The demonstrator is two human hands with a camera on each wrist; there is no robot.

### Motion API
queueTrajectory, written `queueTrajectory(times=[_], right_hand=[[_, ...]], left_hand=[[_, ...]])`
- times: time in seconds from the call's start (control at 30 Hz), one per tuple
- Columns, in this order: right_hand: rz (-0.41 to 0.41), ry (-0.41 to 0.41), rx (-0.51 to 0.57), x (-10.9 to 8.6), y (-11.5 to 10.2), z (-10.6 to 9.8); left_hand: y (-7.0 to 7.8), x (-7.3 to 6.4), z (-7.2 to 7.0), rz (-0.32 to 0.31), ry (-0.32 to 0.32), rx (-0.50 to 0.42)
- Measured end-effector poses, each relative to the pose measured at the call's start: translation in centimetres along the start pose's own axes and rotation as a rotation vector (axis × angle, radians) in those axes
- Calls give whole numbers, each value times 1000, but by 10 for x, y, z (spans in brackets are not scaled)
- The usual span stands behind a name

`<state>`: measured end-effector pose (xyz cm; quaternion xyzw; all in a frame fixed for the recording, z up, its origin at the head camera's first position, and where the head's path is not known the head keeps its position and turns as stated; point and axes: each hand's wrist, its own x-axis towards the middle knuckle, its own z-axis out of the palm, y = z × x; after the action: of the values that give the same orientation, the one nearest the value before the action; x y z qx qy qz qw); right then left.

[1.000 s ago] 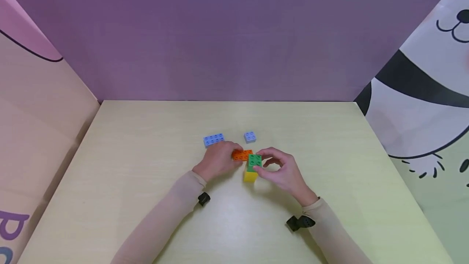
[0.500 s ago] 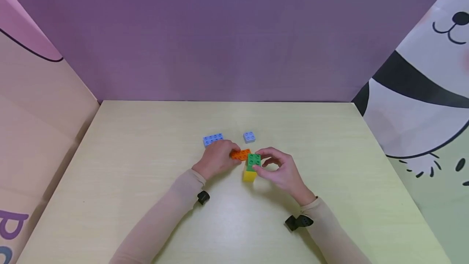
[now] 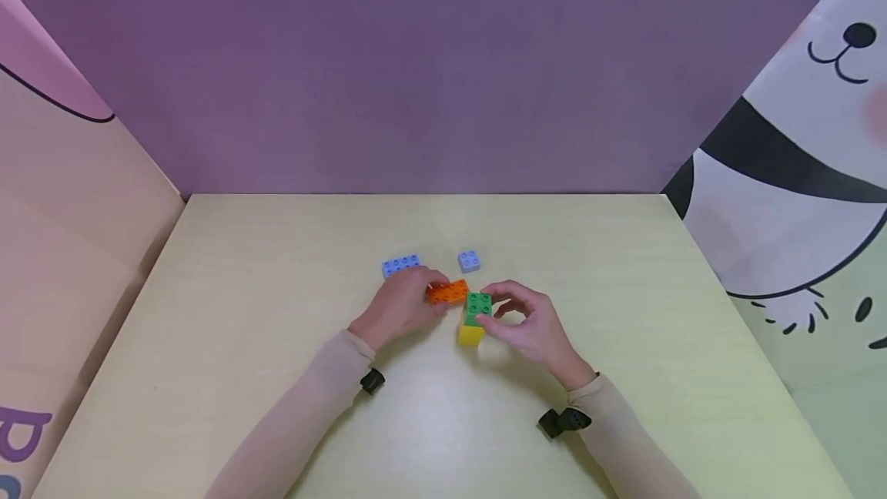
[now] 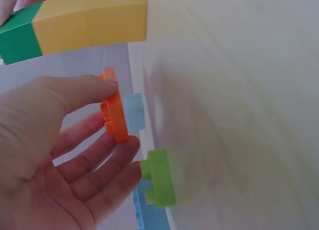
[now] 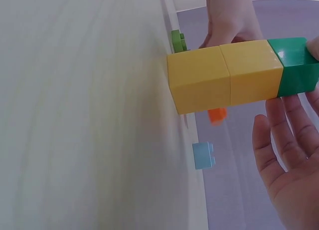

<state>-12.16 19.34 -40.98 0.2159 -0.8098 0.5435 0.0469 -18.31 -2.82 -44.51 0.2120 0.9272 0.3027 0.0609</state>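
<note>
My left hand [image 3: 398,306] pinches an orange studded brick [image 3: 449,293] between thumb and fingers, raised off the table in the left wrist view. Just right of it stands a tower: two yellow bricks [image 5: 224,78] with a green brick [image 3: 478,306] on top. Thumb and fingers of my right hand [image 3: 530,329] grip the green brick from the side. The tower's foot meets the table in the right wrist view. Beneath my left fingers sits a lime green brick [image 4: 162,177], which the hand hides from the head view.
Behind my left hand lies a long blue brick [image 3: 400,264], partly covered. A small light blue brick [image 3: 469,261] sits beyond the tower. The pale table [image 3: 277,252] ends at a purple wall [image 3: 430,68], with printed panels on both sides.
My left hand has drawn slightly left with the orange brick, widening the gap to the tower, and the brick has turned a little. My right hand keeps its hold on the green brick.
</note>
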Motion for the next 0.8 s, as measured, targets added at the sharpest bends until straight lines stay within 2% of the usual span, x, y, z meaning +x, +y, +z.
queueTrajectory(times=[0.13,0.3,0.47,0.67,0.8], right_hand=[[1,0,-2,0,2,0],[13,2,9,0,22,0],[10,14,34,-1,35,2],[3,14,42,-2,35,2],[17,14,25,-2,34,1]], left_hand=[[1,-5,-6,-26,21,-73],[4,-11,-13,-34,76,-120],[6,-18,-18,18,115,-132],[9,-26,-27,101,128,-154],[14,-31,-33,154,156,-119]])
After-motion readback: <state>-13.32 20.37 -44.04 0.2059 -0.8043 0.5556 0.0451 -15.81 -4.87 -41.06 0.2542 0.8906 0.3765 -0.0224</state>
